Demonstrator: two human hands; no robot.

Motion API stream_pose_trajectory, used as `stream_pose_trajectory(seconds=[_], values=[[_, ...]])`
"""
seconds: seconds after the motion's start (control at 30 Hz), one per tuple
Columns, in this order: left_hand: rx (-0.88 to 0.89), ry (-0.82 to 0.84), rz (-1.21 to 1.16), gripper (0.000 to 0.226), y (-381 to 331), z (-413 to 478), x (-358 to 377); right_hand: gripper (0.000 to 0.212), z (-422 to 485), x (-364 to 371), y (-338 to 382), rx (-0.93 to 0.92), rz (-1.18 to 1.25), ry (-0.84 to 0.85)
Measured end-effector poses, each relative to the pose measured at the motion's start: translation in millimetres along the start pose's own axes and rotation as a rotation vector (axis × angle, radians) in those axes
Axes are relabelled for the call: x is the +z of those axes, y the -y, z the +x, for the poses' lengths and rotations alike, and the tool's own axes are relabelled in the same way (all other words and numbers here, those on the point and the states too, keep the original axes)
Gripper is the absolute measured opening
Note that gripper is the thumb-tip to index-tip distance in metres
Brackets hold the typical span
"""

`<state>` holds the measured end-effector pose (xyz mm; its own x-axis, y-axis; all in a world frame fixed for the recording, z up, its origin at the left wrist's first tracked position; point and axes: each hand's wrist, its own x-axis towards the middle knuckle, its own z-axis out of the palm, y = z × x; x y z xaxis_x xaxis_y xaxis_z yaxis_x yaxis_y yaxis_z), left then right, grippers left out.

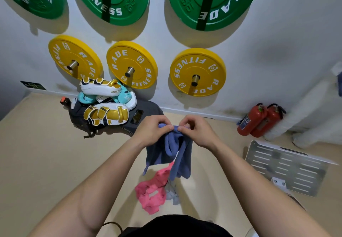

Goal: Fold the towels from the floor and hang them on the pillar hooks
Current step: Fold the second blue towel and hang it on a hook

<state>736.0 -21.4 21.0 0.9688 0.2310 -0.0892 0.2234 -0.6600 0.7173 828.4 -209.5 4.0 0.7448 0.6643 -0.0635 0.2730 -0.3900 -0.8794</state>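
Note:
A blue-purple towel point(175, 153) hangs in the air in front of me, bunched at its top edge. My left hand point(153, 129) and my right hand point(196, 129) both pinch that top edge, close together. Below it on the beige floor lies a crumpled pink towel point(151, 192), with a pale grey-blue towel point(173, 194) partly showing beside it. No pillar hooks are in view.
Green and yellow weight plates point(198, 71) hang on the white wall ahead. A dark bag with white-and-gold boxing pads point(105, 114) sits at the wall's foot on the left. Two red fire extinguishers point(259, 120) stand at the right, with a slotted metal plate point(288, 166) lying near them.

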Motion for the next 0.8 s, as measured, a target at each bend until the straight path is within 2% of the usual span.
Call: stream_pose_trajectory(seconds=[0.17,0.27,0.4,0.63,0.8], values=[[0.088,0.02,0.115,0.01,-9,9,-11,0.011,-4,1,-13,0.049,-0.168,0.021],[0.091,0.009,0.109,0.01,-13,15,-20,0.011,-4,1,-28,0.141,-0.252,-0.036],[0.044,-0.038,0.083,0.009,-11,21,-41,0.013,-11,-9,-51,0.24,-0.289,-0.07],[-0.068,-0.14,0.158,0.013,15,26,-71,0.021,-16,-31,-78,0.291,-0.359,-0.021],[-0.205,-0.299,0.238,0.017,35,26,-74,0.016,-17,-43,-83,0.362,-0.427,-0.058]])
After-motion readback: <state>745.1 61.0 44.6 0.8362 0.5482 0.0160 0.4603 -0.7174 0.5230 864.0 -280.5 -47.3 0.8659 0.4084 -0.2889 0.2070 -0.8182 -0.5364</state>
